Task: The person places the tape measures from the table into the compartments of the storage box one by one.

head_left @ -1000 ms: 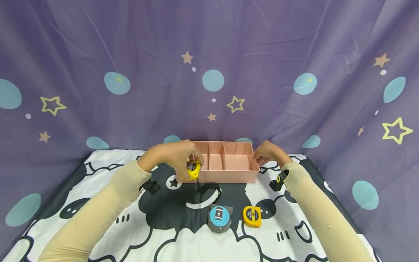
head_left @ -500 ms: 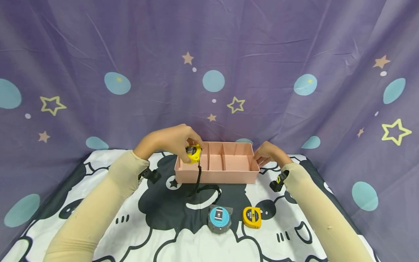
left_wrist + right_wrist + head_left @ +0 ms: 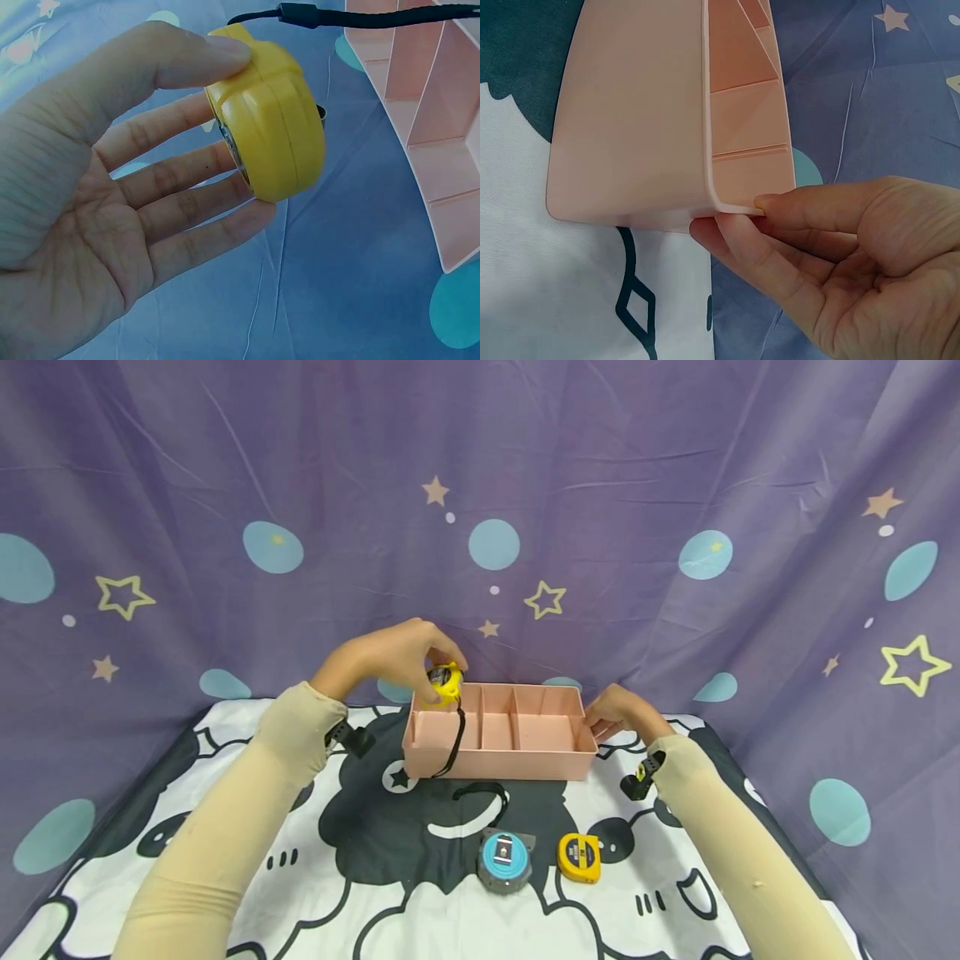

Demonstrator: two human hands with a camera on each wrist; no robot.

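A yellow tape measure is pinched between the thumb and fingers of my left hand, raised above the left compartment of a pink divided box. Its black wrist strap hangs down in front of the box; in the left wrist view the yellow case fills the grip, thumb on one side. My right hand pinches the box's right end wall, thumb inside the rim and fingers outside, as the right wrist view shows at the box corner.
A blue and grey tape measure with a black strap lies on the patterned cloth in front of the box. Right of it lies a yellow-orange tape measure. A purple curtain hangs behind.
My left hand has lifted the yellow tape measure up and away from me, from the box's front left to above its back left. The strap now dangles. My right hand stays at the box end.
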